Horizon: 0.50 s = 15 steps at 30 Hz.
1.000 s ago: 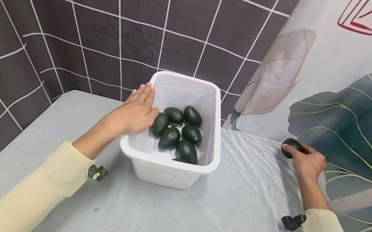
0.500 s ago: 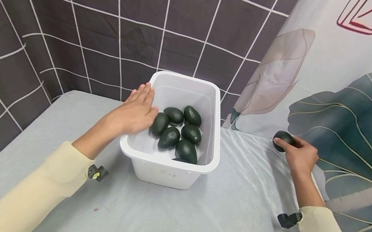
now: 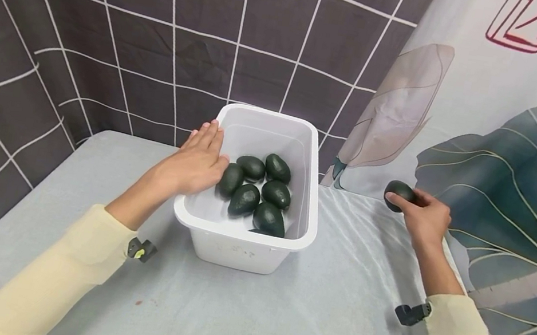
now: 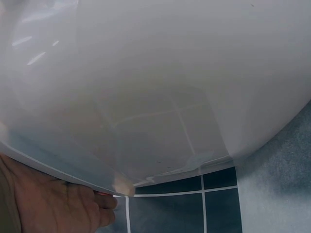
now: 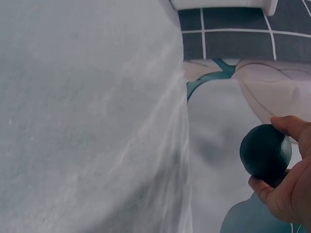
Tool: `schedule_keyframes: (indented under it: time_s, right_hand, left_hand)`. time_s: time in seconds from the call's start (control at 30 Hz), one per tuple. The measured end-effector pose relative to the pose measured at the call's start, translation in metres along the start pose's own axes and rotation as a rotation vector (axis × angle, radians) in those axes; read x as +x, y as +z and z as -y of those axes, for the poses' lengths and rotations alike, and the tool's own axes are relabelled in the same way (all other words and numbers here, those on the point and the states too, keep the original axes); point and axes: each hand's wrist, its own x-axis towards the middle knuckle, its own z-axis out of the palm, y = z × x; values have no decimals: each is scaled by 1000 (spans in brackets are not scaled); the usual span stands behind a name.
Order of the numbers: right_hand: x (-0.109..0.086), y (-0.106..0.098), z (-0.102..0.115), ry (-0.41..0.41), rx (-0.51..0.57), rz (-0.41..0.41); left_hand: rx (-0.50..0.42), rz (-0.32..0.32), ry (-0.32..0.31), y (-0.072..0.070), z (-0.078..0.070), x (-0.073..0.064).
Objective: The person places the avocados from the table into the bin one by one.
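My right hand (image 3: 426,217) holds a dark green avocado (image 3: 398,196) between thumb and fingers, over the right side of the table. The right wrist view shows the same avocado (image 5: 265,153) pinched at two sides by that hand (image 5: 294,179). With fingers straight, my left hand (image 3: 196,159) rests on the left rim of a white plastic tub (image 3: 240,250). Inside the tub lie several avocados (image 3: 245,200), one mostly hidden behind the front rim. In the left wrist view the left hand (image 4: 58,206) lies along the edge of the tub (image 4: 160,87).
A pale blue-grey cloth (image 3: 276,325) covers the table, wrinkled toward the right. Behind the tub hangs a dark grid-patterned curtain (image 3: 210,2). At the right stands a white backdrop (image 3: 492,97) with large printed leaves. A few reddish spots mark the cloth in front.
My right hand has carried the avocado leftward and slightly up, nearer the tub. The left hand and the tub have stayed in place.
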Motion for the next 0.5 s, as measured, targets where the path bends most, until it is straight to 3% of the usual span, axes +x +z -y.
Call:
schedule_keyframes:
  time_s: [0.5]
  right_hand:
    - [-7, 4, 23, -35, 31, 12]
  left_hand:
    - [-3, 0, 4, 1, 1, 0]
